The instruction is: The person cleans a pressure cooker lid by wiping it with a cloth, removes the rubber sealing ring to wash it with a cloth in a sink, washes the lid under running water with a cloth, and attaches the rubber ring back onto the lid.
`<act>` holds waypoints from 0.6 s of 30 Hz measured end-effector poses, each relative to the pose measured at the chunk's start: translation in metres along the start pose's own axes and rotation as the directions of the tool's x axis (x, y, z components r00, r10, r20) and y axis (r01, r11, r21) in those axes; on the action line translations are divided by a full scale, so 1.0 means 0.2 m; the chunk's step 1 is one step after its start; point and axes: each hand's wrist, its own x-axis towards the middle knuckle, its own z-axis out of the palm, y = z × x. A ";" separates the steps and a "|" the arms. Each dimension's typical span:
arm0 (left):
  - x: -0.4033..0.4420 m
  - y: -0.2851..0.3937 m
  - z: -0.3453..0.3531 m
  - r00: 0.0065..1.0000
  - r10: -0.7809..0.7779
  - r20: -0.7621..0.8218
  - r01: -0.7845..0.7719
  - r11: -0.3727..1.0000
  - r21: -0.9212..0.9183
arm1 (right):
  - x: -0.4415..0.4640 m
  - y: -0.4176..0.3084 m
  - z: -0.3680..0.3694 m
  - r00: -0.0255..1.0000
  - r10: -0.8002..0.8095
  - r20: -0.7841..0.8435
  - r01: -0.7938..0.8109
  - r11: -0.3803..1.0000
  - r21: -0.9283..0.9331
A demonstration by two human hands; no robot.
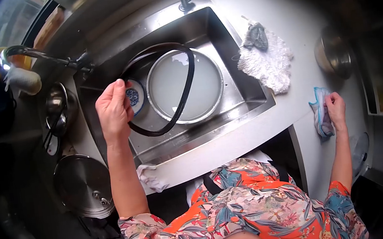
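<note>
My left hand [115, 110] pinches a black rubber sealing ring [190, 79] between thumb and fingers and holds it up over the sink [224, 39]. Through the ring I see a round metal basin [183, 87] of cloudy water standing in the sink. A blue-and-white dish [134, 98] lies beside the basin, partly hidden behind my left hand. On the counter at the right, my right hand [336, 107] has its fingers closed on a cloth [321, 113] with a blue edge.
A white fluffy cloth [273, 64] with a grey scourer [256, 37] lies right of the sink. A metal bowl [334, 54] stands farther right. At the left are a steel lid [81, 185], metal bowls [57, 100] and the faucet [40, 53]. A white rag [153, 177] hangs over the front edge.
</note>
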 end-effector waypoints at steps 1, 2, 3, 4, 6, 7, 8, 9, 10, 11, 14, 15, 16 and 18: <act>0.00 0.01 -0.01 1.000 0.002 0.030 -0.002 1.000 0.010 | -0.03 -0.03 0.00 0.998 -0.062 -0.007 0.061 0.992 -0.107; -0.01 0.02 -0.01 0.999 0.038 0.025 -0.039 0.998 0.043 | -0.06 -0.05 0.01 0.992 -0.129 -0.011 0.124 0.969 -0.214; -0.02 0.03 0.00 0.997 0.074 0.015 -0.075 0.994 0.076 | -0.10 -0.02 0.02 0.982 -0.187 0.026 0.186 0.936 -0.299; -0.04 0.03 0.00 0.994 0.105 0.003 -0.104 0.988 0.110 | -0.11 -0.03 0.02 0.958 -0.285 0.027 0.277 0.898 -0.341; -0.04 0.02 -0.03 0.985 0.170 -0.019 -0.163 0.966 0.201 | -0.17 -0.05 0.03 0.885 -0.465 0.034 0.434 0.796 -0.421; -0.05 0.02 -0.04 0.979 0.204 -0.025 -0.193 0.956 0.221 | -0.15 0.01 0.03 0.915 -0.404 0.019 0.375 0.829 -0.415; -0.07 0.02 -0.04 0.970 0.240 -0.034 -0.225 0.944 0.242 | -0.09 0.10 0.03 0.939 -0.345 0.006 0.318 0.857 -0.405; -0.08 0.02 -0.05 0.972 0.232 -0.048 -0.211 0.940 0.270 | -0.04 0.10 0.04 0.959 -0.282 -0.004 0.258 0.883 -0.392; -0.09 0.01 -0.06 0.966 0.254 -0.050 -0.226 0.922 0.314 | 0.00 0.11 0.04 0.971 -0.238 -0.029 0.225 0.944 -0.241; -0.10 0.02 -0.07 0.958 0.280 -0.053 -0.249 0.912 0.325 | 0.04 0.12 0.03 0.981 -0.186 -0.046 0.182 0.980 -0.083; -0.15 0.02 -0.08 0.916 0.399 -0.033 -0.361 0.859 0.363 | 0.01 0.01 -0.01 1.000 0.002 0.008 -0.005 0.933 0.360; -0.17 0.03 -0.08 0.894 0.447 -0.019 -0.409 0.833 0.374 | 0.00 0.03 0.00 0.998 0.051 0.044 -0.066 0.858 0.509; -0.19 0.05 -0.08 0.877 0.480 -0.003 -0.436 0.800 0.411 | 0.01 0.06 0.01 0.992 0.088 0.086 -0.123 0.756 0.643; -0.24 0.10 -0.10 0.843 0.537 0.032 -0.483 0.730 0.484 | 0.00 0.15 0.01 0.984 0.096 0.152 -0.180 0.481 0.858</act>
